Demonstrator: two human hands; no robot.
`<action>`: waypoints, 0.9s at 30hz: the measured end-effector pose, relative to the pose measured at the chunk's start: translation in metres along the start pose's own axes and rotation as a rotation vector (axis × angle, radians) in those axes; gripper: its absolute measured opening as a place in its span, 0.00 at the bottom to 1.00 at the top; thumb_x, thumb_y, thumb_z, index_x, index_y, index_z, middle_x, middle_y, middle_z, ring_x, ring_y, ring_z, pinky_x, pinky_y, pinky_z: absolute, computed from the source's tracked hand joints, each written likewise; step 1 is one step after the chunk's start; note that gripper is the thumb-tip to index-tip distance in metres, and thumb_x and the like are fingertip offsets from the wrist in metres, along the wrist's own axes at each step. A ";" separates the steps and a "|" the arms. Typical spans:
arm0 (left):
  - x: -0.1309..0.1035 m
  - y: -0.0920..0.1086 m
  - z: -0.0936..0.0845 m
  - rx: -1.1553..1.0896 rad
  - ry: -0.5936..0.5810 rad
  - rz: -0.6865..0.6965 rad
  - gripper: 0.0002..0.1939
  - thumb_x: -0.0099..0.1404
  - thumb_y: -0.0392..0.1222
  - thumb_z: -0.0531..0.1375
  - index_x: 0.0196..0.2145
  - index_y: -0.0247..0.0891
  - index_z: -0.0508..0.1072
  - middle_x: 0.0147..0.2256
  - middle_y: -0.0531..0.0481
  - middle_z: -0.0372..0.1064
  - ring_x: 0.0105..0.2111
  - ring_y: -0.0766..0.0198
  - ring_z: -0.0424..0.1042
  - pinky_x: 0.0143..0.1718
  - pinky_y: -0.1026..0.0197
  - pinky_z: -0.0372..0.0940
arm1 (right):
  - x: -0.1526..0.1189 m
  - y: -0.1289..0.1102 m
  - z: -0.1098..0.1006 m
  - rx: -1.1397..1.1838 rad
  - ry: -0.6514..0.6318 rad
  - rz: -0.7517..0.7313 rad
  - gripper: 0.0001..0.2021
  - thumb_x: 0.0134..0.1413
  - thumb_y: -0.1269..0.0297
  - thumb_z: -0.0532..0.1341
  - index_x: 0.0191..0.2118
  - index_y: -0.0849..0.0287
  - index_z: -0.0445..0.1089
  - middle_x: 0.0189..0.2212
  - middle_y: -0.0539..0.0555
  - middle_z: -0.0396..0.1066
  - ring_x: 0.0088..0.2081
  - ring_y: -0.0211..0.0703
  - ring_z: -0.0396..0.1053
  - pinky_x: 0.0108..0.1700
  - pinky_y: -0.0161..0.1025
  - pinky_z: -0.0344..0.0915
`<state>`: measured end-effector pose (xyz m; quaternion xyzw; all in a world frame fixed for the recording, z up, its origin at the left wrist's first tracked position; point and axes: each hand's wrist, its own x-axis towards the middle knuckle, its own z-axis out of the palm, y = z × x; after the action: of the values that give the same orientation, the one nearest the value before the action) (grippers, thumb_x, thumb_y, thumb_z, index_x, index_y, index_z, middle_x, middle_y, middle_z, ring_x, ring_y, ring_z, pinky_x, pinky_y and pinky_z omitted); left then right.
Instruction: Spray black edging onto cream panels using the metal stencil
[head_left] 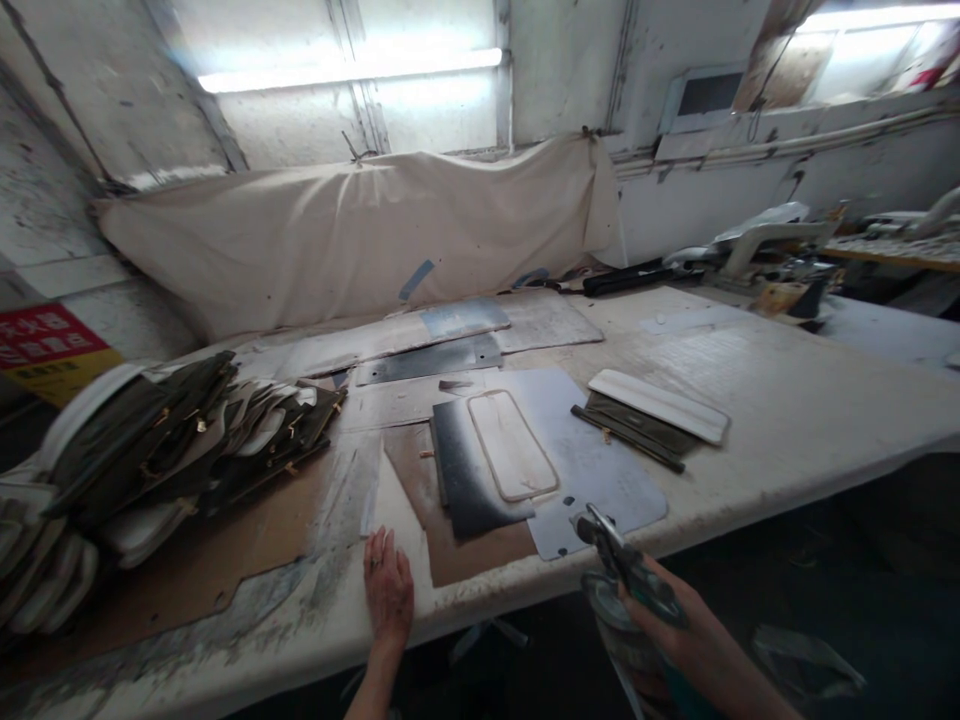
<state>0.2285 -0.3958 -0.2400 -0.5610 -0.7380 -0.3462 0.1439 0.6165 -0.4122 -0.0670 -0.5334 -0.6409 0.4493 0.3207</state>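
Right hand (667, 622), nearest the camera: grip closed around the handle of a spray gun (637, 575), fingers wrapped at the trigger side; whether the trigger is pressed cannot be told. No spray visible at the nozzle. Cup (621, 618) hangs below the gun, beyond the tabletop's near edge. Nozzle end shows against the near corner of a grey sheet (626, 490).

Left hand (390, 585): palm down at the front edge of the tabletop (795, 400), fingers extended and close together, nothing visibly held.

Just ahead, between the hands: pale panel (514, 445), rounded corners, tan rim, beside and partly bordered by a dark sheet (457, 480). Cannot tell whether the panel lies on that sheet or shows through a cut-out. Brown sheet (480, 562) underneath, toward the near side.

Further right: one olive piece with a pale flap (656, 400), lying alone. Far left: heap of similar olive and pale pieces (187, 430) on cardboard (247, 530).

Progress (judgement): one panel seems in hand, set out flat. Whitish haze on the dark sheet suggests spraying done there. Coating on the panel unconfirmed; whether the heap and the lone piece are finished or waiting, cannot tell.
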 end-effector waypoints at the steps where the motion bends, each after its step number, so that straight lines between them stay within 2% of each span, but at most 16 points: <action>1: 0.000 0.000 0.001 0.008 0.002 0.002 0.19 0.62 0.39 0.46 0.50 0.32 0.62 0.51 0.39 0.60 0.57 0.52 0.52 0.56 0.44 0.56 | 0.000 0.000 -0.003 -0.002 -0.001 -0.003 0.11 0.51 0.58 0.57 0.37 0.58 0.68 0.33 0.52 0.72 0.41 0.47 0.68 0.45 0.37 0.62; 7: 0.001 -0.001 0.004 0.035 0.005 0.026 0.20 0.63 0.39 0.45 0.50 0.29 0.62 0.51 0.36 0.60 0.57 0.52 0.52 0.56 0.44 0.56 | 0.010 0.000 -0.019 0.005 0.035 0.029 0.09 0.49 0.61 0.57 0.34 0.60 0.67 0.31 0.53 0.70 0.36 0.45 0.66 0.42 0.41 0.62; 11: 0.002 -0.001 0.004 0.026 0.004 0.015 0.21 0.63 0.40 0.45 0.51 0.28 0.62 0.51 0.36 0.60 0.57 0.53 0.51 0.56 0.44 0.56 | 0.024 -0.001 -0.026 0.009 0.049 0.025 0.06 0.45 0.62 0.57 0.28 0.59 0.65 0.26 0.52 0.67 0.31 0.43 0.64 0.37 0.42 0.61; 14: 0.003 -0.003 0.004 0.026 0.000 0.012 0.21 0.63 0.40 0.45 0.50 0.28 0.62 0.51 0.36 0.60 0.57 0.53 0.52 0.56 0.45 0.56 | 0.036 -0.004 -0.029 0.006 0.045 0.026 0.06 0.45 0.61 0.57 0.27 0.58 0.65 0.26 0.52 0.66 0.30 0.44 0.63 0.37 0.44 0.61; 21: 0.005 -0.019 0.011 0.003 0.037 0.056 0.21 0.63 0.41 0.44 0.50 0.29 0.63 0.51 0.37 0.61 0.57 0.53 0.53 0.54 0.45 0.58 | 0.073 -0.019 -0.032 0.013 0.024 0.033 0.05 0.43 0.62 0.57 0.25 0.58 0.63 0.23 0.49 0.62 0.28 0.40 0.59 0.33 0.42 0.58; 27: 0.002 -0.034 0.024 -0.045 0.030 -0.001 0.21 0.62 0.43 0.45 0.51 0.33 0.62 0.51 0.40 0.61 0.56 0.54 0.54 0.53 0.46 0.58 | 0.110 -0.037 -0.029 -0.013 -0.048 0.039 0.05 0.40 0.63 0.55 0.22 0.58 0.60 0.19 0.47 0.58 0.24 0.37 0.55 0.29 0.39 0.54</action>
<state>0.2005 -0.3826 -0.2677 -0.5585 -0.7281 -0.3711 0.1423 0.6034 -0.2996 -0.0294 -0.5368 -0.6410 0.4638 0.2929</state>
